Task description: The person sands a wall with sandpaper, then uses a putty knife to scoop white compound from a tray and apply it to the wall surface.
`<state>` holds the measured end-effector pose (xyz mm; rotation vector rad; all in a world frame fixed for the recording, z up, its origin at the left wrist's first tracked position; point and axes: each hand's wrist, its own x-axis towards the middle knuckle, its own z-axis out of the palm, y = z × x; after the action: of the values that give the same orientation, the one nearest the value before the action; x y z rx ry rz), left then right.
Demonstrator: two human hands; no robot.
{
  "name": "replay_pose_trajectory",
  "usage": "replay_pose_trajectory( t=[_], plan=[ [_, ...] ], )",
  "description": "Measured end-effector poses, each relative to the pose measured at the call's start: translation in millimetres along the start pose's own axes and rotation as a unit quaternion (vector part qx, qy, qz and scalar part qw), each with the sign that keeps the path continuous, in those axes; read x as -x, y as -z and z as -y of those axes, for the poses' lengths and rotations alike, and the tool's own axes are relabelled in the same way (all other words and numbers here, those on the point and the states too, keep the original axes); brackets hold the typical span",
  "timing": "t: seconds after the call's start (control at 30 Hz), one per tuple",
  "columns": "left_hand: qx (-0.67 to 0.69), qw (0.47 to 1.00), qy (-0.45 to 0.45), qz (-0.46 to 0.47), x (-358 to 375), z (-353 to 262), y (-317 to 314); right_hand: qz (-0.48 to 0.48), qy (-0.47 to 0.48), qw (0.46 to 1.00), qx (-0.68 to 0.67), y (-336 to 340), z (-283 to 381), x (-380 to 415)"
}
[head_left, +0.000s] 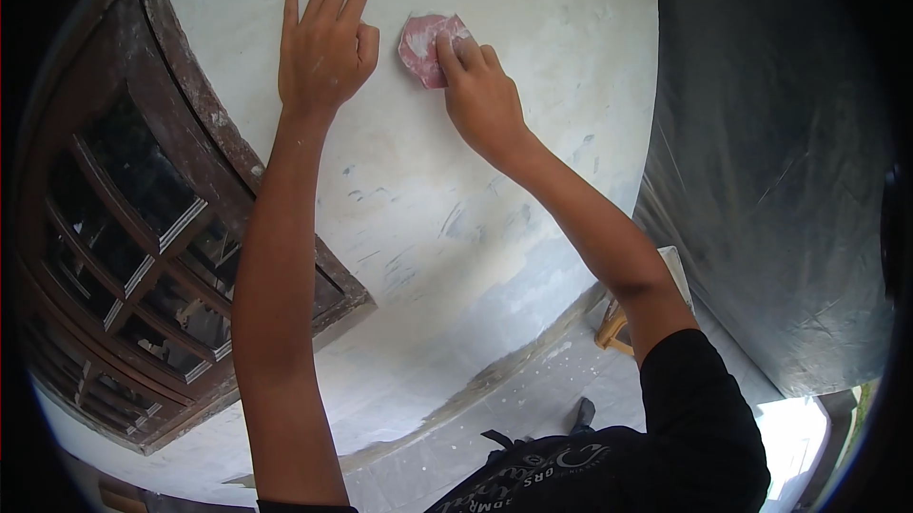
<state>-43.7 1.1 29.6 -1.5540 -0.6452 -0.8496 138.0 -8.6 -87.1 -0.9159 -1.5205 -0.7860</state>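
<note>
Your right hand (480, 95) presses a pink piece of sandpaper (425, 42) flat against the white wall (533, 0) with its fingertips. Your left hand (325, 42) rests open beside it. The white writing on your black shirt (609, 465) is unreadable.

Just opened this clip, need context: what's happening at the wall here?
A person is working on a whitish plastered wall. The right hand presses a small pinkish, dust-covered piece of sandpaper flat against the wall under its fingertips. The left hand lies flat on the wall just beside it, fingers spread, holding nothing. A dark brown wooden window frame with glass panes sits to the left, and a dark plastic sheet hangs to the right. The wall below shows grey scuffs and patches.
</note>
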Motion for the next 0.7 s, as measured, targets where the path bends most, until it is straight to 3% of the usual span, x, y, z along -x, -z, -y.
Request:
replay_pose_trajectory(
  t=[0.13, 0.2, 0.27, 0.37, 0.5, 0.57, 0.7],
  plan=[
    [0.001, 1.000, 0.000, -0.004, 0, 0, 0, 0.094, 0.010, 0.994, -0.047, -9, 21, 65],
    [0.001, 1.000, 0.000, -0.005, 0, 0, 0, 0.149, -0.009, 0.980, -0.134, 4, 32, 94],
    [-0.004, 1.000, -0.001, -0.006, 0, 0, -1, 0.141, -0.011, 0.977, -0.161, 16, 31, 92],
    [0.002, 1.000, -0.001, -0.006, 0, 0, -2, 0.026, -0.033, 0.993, -0.109, 20, 12, 35],
    [-0.007, 0.999, -0.014, -0.029, -1, 0, -2, -0.042, -0.039, 0.998, -0.013, 0, -10, -13],
    [-0.009, 1.000, -0.014, -0.027, 0, 1, -2, 0.018, -0.020, 0.999, 0.022, -14, -11, -6],
    [-0.010, 0.999, -0.016, -0.031, 0, 1, -3, 0.111, -0.012, 0.993, -0.032, -1, 22, 66]
  ],
)
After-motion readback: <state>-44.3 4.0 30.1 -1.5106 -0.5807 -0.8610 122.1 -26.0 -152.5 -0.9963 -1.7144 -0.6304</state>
